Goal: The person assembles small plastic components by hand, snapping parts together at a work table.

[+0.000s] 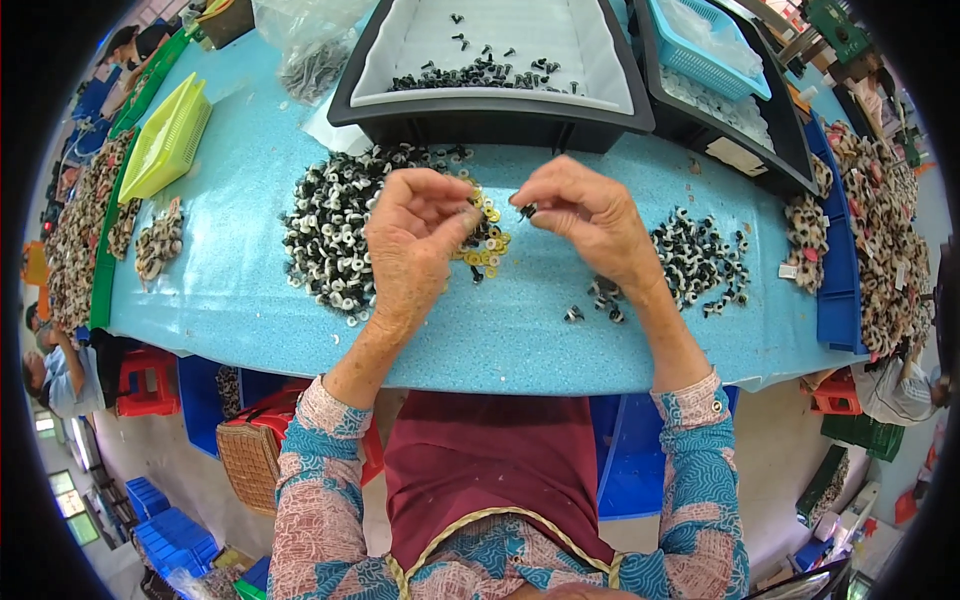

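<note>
My right hand (595,215) pinches a small black peg (527,210) between thumb and fingertips, above the table. Opposite it, my left hand (415,240) has its thumb and fingers pressed together; whatever they hold is too small to make out. Under and beside my left hand lies a large pile of small black pegs and white rings (325,245). Yellow rings (490,262) are scattered between the hands, partly hidden by the left fingers. To the right of my right wrist lies a smaller pile of black-and-white pieces (700,262), with a few strays near the wrist.
A black tray with a white liner (490,35) holds loose black pegs at the back. Right of it stands a black bin (720,130) with a light blue basket (710,50). A yellow-green basket (165,140) stands left. Spotted plush pieces (870,230) fill crates at both sides.
</note>
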Demonstrator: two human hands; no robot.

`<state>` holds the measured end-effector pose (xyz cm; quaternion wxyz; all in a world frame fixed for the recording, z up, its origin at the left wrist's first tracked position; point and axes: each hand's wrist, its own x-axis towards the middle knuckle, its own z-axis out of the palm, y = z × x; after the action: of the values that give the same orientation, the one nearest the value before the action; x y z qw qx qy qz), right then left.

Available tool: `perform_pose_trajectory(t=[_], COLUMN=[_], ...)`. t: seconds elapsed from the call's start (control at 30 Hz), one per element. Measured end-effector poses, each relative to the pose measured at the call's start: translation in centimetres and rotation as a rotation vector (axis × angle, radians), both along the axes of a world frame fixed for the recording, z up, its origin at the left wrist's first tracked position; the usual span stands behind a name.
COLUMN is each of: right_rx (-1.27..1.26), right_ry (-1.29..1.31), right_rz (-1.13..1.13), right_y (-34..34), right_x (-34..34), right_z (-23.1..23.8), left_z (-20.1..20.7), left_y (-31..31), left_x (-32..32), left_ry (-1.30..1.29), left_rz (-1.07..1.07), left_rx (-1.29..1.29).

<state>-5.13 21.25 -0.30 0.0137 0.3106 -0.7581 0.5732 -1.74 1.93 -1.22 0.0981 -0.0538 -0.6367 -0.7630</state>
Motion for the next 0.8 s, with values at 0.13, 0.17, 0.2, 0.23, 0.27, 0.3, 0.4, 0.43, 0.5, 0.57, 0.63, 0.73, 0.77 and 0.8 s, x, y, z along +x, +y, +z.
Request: perform_pose_trajectory(t=[0.13,0.17,0.2,0.23,0.27,0.3,0.4,0.43,0.5,0.57,0.63,0.73,0.77,0.8], right_rx=[-0.084,-0.083,-0.093,-0.092,-0.056,-0.017,-0.016,-0.015,-0.068,-0.149,-0.095,0.051,0.141,0.181], right_ry=[-0.232,-0.326,-0.326,-0.326,-0.334,-0.344,-0.321,-0.323,-0.306,-0.294,-0.299,-0.312,-0.318,-0.364], right_rz=[-0.017,0.001,0.0,-0.006,-0.014,-0.027,-0.034,-0.028,-0.048,-0.038,-0.062,-0.076,-0.057,-0.022], right_y=[0.7,0.9,0.8,0.7,0.6,0.7,0.2,-0.1,-0.5,-0.4,0.3,2.1,2.8,3.5], right_x=[0.2,0.1,0.1,0.1,0.1,0.2,0.1,0.1,0.1,0.2,0.8,2.1,2.5,3.0], right_z=[0.4,0.6,0.4,0.4,0.5,0.6,0.4,0.2,-0.2,-0.2,0.9,2.7,3.1,3.4], left_z=[-0.2,-0.3,-0.3,-0.3,-0.4,-0.5,-0.9,-1.1,-1.4,-1.6,-1.6,-1.7,-1.8,-1.8], left_y=[-0.1,-0.1,-0.1,-0.1,-0.1,0.0,0.0,-0.1,-0.3,-0.2,-0.2,0.1,0.0,-0.3], left_x=[-0.6,-0.8,-0.8,-0.8,-0.8,-0.8,-1.1,-1.1,-1.3,-1.5,-1.6,-1.6,-1.6,-1.6], left_ry=[0.087,0.086,0.099,0.112,0.121,0.121,0.164,0.168,0.186,0.193,0.229,0.25,0.25,0.258], left_rz=[0.116,0.111,0.126,0.14,0.155,0.143,0.189,0.182,0.222,0.227,0.268,0.279,0.27,0.281], left_rx=[-0.041,-0.039,-0.068,-0.096,-0.125,-0.118,-0.19,-0.186,-0.239,-0.216,-0.333,-0.367,-0.359,-0.367])
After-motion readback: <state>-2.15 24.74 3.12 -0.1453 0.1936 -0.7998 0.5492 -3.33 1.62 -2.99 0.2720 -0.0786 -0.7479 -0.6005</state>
